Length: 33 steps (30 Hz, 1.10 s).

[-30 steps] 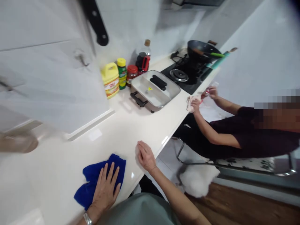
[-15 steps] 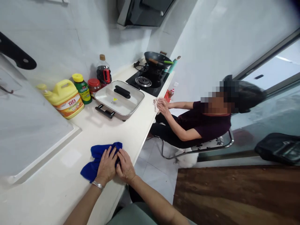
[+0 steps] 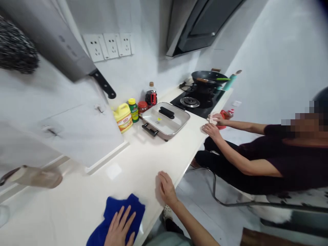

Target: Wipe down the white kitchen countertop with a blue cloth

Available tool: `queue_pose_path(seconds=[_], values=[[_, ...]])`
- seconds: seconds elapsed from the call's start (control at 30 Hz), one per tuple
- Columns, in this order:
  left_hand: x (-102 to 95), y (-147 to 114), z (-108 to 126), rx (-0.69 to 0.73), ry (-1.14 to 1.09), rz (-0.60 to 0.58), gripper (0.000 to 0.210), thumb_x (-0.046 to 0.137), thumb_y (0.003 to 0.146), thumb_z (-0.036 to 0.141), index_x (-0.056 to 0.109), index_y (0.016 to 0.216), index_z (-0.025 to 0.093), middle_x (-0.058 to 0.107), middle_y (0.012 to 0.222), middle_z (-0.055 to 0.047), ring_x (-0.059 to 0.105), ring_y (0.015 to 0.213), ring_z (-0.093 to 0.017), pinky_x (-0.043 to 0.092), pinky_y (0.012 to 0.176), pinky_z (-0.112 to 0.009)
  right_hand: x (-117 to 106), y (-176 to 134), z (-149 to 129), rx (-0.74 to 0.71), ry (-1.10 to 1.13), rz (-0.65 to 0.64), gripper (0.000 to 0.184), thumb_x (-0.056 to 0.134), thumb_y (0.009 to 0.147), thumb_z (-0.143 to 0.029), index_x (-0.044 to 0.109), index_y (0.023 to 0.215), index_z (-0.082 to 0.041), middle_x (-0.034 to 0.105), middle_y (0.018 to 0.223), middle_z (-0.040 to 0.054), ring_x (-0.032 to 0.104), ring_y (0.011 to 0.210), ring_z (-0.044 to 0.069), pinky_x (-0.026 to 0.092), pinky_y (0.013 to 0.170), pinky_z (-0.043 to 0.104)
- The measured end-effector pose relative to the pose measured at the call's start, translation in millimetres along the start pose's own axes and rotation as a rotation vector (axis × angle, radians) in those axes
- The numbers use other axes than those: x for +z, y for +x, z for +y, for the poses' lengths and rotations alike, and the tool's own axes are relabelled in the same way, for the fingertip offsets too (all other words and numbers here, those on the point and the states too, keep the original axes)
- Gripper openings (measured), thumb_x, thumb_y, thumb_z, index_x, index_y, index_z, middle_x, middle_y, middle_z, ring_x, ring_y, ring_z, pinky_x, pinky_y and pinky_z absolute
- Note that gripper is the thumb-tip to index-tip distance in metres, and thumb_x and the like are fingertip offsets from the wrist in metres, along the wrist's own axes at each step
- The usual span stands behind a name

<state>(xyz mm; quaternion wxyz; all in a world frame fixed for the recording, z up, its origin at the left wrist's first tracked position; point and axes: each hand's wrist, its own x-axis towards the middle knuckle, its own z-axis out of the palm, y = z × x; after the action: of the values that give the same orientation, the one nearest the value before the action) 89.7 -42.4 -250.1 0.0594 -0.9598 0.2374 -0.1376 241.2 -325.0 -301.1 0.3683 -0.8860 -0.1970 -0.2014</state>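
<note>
My left hand lies flat with fingers spread on a blue cloth, pressing it to the white countertop. The cloth is partly bunched and runs off toward the bottom of the view. Farther along, at the counter's front edge, my right hand rests on the surface with nothing in it. Its fingers are loosely extended and slightly bent. Beyond both hands stands a rectangular electric pan with a glass lid and black handles.
Behind the pan stand a yellow detergent jug, a green bottle, a red-lidded jar and a dark bottle. A wok sits on the cooktop. A cleaver hangs left. At right, a seated person holds a pale cloth.
My right hand has left the blue cloth and moved forward along the counter edge. My left hand and the cloth are now lower in view. The camera has turned left.
</note>
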Motion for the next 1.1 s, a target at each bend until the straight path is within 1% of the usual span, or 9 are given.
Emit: queue_pose_path(seconds=[0.1, 0.17, 0.23, 0.33, 0.43, 0.53, 0.83, 0.97, 1.1], values=[[-5.7, -47.8, -33.3, -0.153, 0.062, -0.019, 0.071, 0.054, 0.087, 0.038, 0.03, 0.154, 0.035, 0.048, 0.155, 0.0, 0.049, 0.139, -0.027, 0.053, 0.104, -0.044, -10.4, 0.2, 12.6, -0.086, -0.02, -0.072, 0.049, 0.043, 0.09, -0.012, 0.051, 0.137, -0.02, 0.057, 0.139, 0.011, 0.047, 0.135, 0.025, 0.046, 0.113, 0.052], [-5.1, -64.8, -47.7, -0.283, 0.076, -0.032, 0.074, 0.053, 0.087, 0.037, 0.025, 0.156, 0.036, 0.049, 0.154, -0.001, 0.049, 0.139, -0.028, 0.051, 0.106, -0.048, -19.7, 4.4, 28.7, -0.109, -0.049, -0.082, 0.044, 0.045, 0.09, -0.014, 0.054, 0.133, -0.022, 0.059, 0.136, 0.0099, 0.051, 0.131, 0.024, 0.049, 0.111, 0.05], [-1.8, -67.9, -51.4, -0.405, 0.088, -0.028, 0.076, 0.053, 0.087, 0.037, 0.021, 0.157, 0.035, 0.048, 0.154, -0.003, 0.047, 0.14, -0.03, 0.048, 0.109, -0.052, -27.0, 12.7, 48.6, -0.09, -0.091, -0.042, 0.041, 0.045, 0.091, -0.017, 0.055, 0.131, -0.02, 0.059, 0.135, 0.013, 0.053, 0.127, 0.027, 0.051, 0.107, 0.052], [6.3, -49.3, -42.2, -0.521, 0.124, 0.013, 0.079, 0.053, 0.087, 0.035, 0.02, 0.158, 0.029, 0.045, 0.157, -0.008, 0.043, 0.143, -0.032, 0.043, 0.113, -0.054, -29.5, 27.3, 73.3, -0.023, -0.151, 0.043, 0.038, 0.042, 0.093, -0.021, 0.053, 0.129, -0.017, 0.057, 0.133, 0.0175, 0.053, 0.126, 0.031, 0.052, 0.102, 0.056], [15.0, -11.1, -31.1, -0.495, 0.12, 0.007, 0.076, 0.054, 0.088, 0.033, 0.023, 0.157, 0.028, 0.039, 0.161, -0.008, 0.037, 0.147, -0.032, 0.038, 0.116, -0.052, -23.4, 33.7, 81.9, 0.043, -0.205, 0.08, 0.038, 0.04, 0.093, -0.025, 0.052, 0.128, -0.016, 0.056, 0.131, 0.0183, 0.053, 0.122, 0.034, 0.049, 0.099, 0.059], [23.7, 37.6, -29.8, -0.466, 0.065, -0.032, 0.069, 0.05, 0.091, 0.032, 0.026, 0.156, 0.029, 0.034, 0.163, -0.006, 0.033, 0.149, -0.031, 0.037, 0.117, -0.051, -16.3, 30.0, 80.7, 0.11, -0.295, 0.054, 0.039, 0.039, 0.093, -0.028, 0.05, 0.129, -0.016, 0.055, 0.133, 0.017, 0.051, 0.123, 0.034, 0.046, 0.101, 0.055], [71.9, 198.7, -57.3, -0.466, -0.219, -0.056, 0.064, 0.046, 0.094, 0.033, 0.029, 0.155, 0.029, 0.03, 0.165, -0.006, 0.027, 0.151, -0.032, 0.034, 0.119, -0.054, -17.2, 29.0, 79.7, 0.187, -0.342, -0.018, 0.039, 0.036, 0.094, -0.032, 0.05, 0.128, -0.02, 0.056, 0.135, 0.0136, 0.054, 0.121, 0.032, 0.044, 0.098, 0.05], [95.9, 274.3, -64.5, -0.464, -0.293, -0.024, 0.06, 0.045, 0.094, 0.038, 0.036, 0.153, 0.028, 0.035, 0.163, -0.006, 0.027, 0.151, -0.032, 0.033, 0.121, -0.054, -15.6, 27.4, 87.6, 0.185, -0.359, -0.033, 0.039, 0.038, 0.093, -0.03, 0.05, 0.129, -0.021, 0.057, 0.134, 0.0126, 0.055, 0.12, 0.031, 0.046, 0.097, 0.049], [117.6, 340.4, -76.4, -0.538, -0.308, 0.017, 0.057, 0.044, 0.095, 0.038, 0.043, 0.15, 0.023, 0.038, 0.161, -0.01, 0.029, 0.15, -0.033, 0.031, 0.121, -0.053, -11.4, 22.5, 96.6, 0.168, -0.402, -0.041, 0.041, 0.043, 0.09, -0.028, 0.05, 0.13, -0.023, 0.059, 0.134, 0.0112, 0.058, 0.119, 0.031, 0.049, 0.093, 0.047]])
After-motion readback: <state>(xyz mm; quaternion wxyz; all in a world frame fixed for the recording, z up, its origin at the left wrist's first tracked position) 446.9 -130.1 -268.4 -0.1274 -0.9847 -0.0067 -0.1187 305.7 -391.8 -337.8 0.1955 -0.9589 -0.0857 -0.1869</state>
